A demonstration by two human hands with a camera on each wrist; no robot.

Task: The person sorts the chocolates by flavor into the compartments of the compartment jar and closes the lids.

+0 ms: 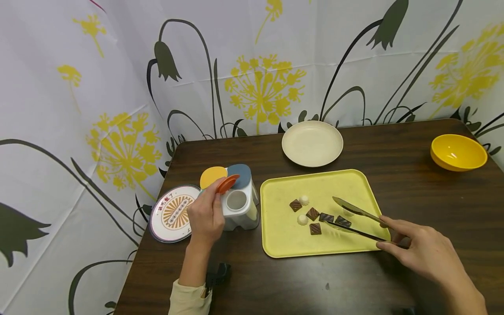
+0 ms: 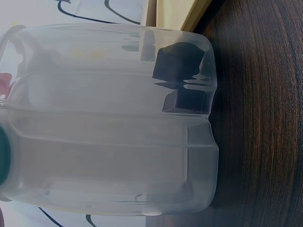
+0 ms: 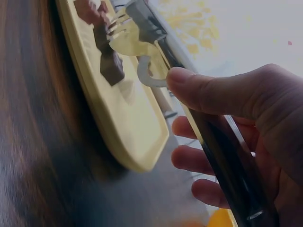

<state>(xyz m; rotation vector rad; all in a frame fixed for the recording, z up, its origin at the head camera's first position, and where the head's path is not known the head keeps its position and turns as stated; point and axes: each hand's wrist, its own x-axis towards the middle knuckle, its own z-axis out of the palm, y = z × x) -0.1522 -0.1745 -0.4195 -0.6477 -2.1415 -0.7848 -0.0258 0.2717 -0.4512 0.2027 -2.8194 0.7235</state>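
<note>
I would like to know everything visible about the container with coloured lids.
The container stands upright on the dark table, between the patterned plate and yellow tray. Its body looks like translucent plastic. A yellow lid, blue lid and teal lid show on top; one mouth is open, and the left hand pinches an orange lid beside it. Whether that lid is attached is unclear. Dark pieces show through its lower wall.
</note>
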